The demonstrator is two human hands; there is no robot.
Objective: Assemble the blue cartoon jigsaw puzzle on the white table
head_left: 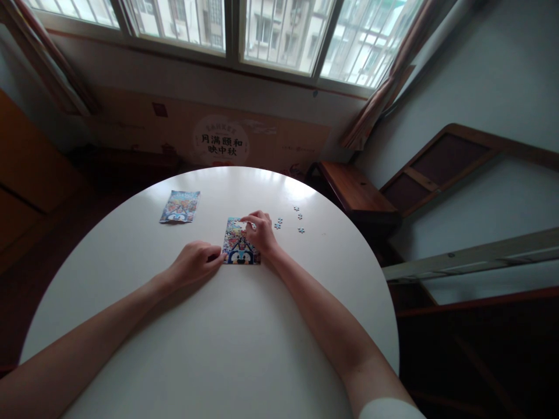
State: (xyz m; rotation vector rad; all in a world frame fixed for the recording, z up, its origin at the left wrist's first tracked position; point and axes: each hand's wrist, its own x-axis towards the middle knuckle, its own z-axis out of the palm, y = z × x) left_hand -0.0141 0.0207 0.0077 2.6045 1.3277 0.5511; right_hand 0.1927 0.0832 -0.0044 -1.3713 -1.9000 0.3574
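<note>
Left, a packet [180, 207] lies on the tabletop [205, 343]. The left hand [198, 262], fingers curled, grip unclear, touches the left edge of the puzzle [238, 241]. The right hand [262, 231] bends over its top, pinch unclear; pressing sideways could dislodge pieces. Loose pieces [278, 223] lie rightmost.

The left hand [198, 260] rests loosely curled while the right hand [262, 233] arches, its fingers [253, 219] bent inward.

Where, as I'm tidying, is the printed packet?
In the head view, the printed packet lies on the table, left of the puzzle, beyond the left hand.
</note>
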